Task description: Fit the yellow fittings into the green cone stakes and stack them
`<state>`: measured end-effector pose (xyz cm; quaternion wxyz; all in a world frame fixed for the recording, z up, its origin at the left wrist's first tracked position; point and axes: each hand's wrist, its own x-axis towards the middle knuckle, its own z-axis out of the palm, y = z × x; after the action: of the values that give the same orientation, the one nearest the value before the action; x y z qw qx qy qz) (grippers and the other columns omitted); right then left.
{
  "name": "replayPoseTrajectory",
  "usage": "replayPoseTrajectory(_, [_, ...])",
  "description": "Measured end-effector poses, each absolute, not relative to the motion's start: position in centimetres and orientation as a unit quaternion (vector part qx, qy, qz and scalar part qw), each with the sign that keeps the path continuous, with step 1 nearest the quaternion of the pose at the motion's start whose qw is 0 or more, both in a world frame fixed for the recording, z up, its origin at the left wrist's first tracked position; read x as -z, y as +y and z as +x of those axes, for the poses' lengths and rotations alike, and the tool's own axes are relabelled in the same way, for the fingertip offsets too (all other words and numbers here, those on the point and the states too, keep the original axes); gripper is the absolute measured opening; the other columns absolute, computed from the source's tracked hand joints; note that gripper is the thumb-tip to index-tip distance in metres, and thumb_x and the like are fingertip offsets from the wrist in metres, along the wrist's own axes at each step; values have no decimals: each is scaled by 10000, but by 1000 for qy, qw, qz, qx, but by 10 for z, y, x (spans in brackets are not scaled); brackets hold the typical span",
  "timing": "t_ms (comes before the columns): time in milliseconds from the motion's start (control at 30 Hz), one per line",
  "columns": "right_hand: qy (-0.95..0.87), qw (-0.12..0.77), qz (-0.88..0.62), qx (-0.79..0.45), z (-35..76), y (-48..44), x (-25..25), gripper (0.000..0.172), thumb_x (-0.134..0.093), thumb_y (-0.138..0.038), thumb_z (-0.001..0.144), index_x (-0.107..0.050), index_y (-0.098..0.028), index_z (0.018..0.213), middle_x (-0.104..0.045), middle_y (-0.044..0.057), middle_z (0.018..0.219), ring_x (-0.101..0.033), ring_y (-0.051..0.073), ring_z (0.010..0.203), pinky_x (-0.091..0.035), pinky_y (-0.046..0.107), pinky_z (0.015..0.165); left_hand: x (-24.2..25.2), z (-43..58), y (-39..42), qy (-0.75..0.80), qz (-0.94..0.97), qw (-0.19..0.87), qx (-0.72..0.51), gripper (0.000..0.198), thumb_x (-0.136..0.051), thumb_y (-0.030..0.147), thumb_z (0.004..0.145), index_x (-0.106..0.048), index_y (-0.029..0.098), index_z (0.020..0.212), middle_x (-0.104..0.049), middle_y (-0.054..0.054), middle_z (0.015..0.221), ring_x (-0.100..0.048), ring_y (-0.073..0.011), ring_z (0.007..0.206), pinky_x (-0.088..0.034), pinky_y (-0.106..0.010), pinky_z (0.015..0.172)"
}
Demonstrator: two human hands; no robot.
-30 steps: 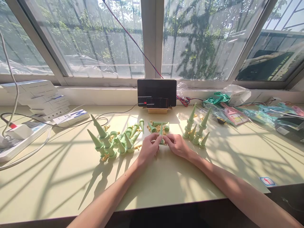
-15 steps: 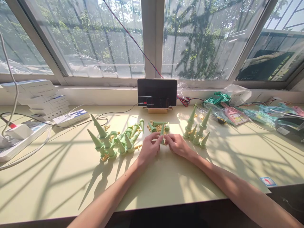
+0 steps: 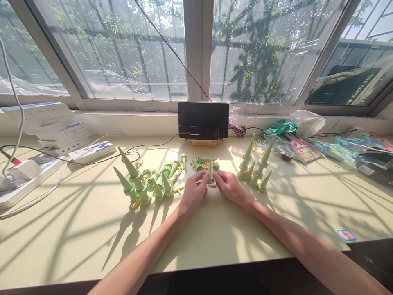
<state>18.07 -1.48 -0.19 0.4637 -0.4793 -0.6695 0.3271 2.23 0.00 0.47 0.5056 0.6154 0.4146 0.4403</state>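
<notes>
A slim green plastic spike (image 3: 210, 171) stands point up between my hands at the middle of the table. My left hand (image 3: 195, 187) grips it from the left, thumb and fingers closed at its lower part. On the other side, my right hand (image 3: 229, 186) has its fingers curled in at the spike's base; its fingertips are partly hidden. A small yellow piece (image 3: 211, 185) shows low between the hands. Just behind lie more green parts (image 3: 204, 159) with yellow bits. Several upright spikes (image 3: 260, 166) stand to the right of my right hand.
Left of my hands are several tall green spikes (image 3: 135, 180) and a heap of loose green pieces (image 3: 166, 172). A black tablet (image 3: 203, 116) leans at the back. White boxes (image 3: 49, 125) and a power strip (image 3: 33, 180) sit left; bagged items (image 3: 302, 147) lie right.
My right hand has shifted slightly right, widening the gap at the spike's base. The yellow piece shows more clearly between the hands. The spike stays upright in nearly the same place.
</notes>
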Motion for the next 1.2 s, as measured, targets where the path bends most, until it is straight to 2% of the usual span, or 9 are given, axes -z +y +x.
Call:
replayPoseTrajectory(167, [-709, 468, -458, -263, 183, -16, 0, 292, -472, -413, 980, -572, -181, 833, -535, -13, 670, -484, 127, 599, -382, 255, 563, -6, 21, 1, 429, 596, 507, -452, 400, -570, 555, 875, -638, 161, 881, -457, 55, 478, -382, -77, 378, -329, -203, 372])
replayPoseTrajectory(500, [-761, 440, -452, -152, 187, -14, 2, 195, -587, -362, 940, -630, -181, 995, -628, 14, 761, -527, 130, 615, -440, 269, 609, -5, 21, 2, 422, 561, 531, -475, 404, -610, 565, 842, -617, 167, 770, -433, 53, 466, -419, -92, 394, -316, -207, 371])
replayPoseTrajectory(600, [-768, 449, -440, -121, 188, -12, 5, 190, -584, -361, 949, -630, -183, 993, -651, 38, 820, -563, 143, 664, -458, 278, 630, -5, 22, 2, 414, 557, 540, -478, 399, -618, 555, 842, -612, 163, 764, -444, 51, 484, -422, -85, 394, -328, -207, 375])
replayPoseTrajectory(867, [-770, 464, -430, -78, 190, -9, 7, 182, -525, -347, 988, -622, -194, 982, -647, 47, 826, -591, 160, 728, -467, 278, 640, -5, 20, 2, 385, 574, 557, -461, 386, -592, 543, 867, -627, 159, 847, -500, 32, 503, -484, -100, 428, -397, -219, 431])
replayPoseTrajectory(1200, [-762, 471, -439, -76, 191, -13, 5, 226, -492, -378, 993, -617, -203, 926, -641, 46, 788, -563, 161, 680, -457, 282, 628, -9, 19, -1, 355, 584, 567, -460, 396, -641, 526, 844, -656, 163, 1000, -524, 32, 565, -500, -96, 443, -411, -230, 420])
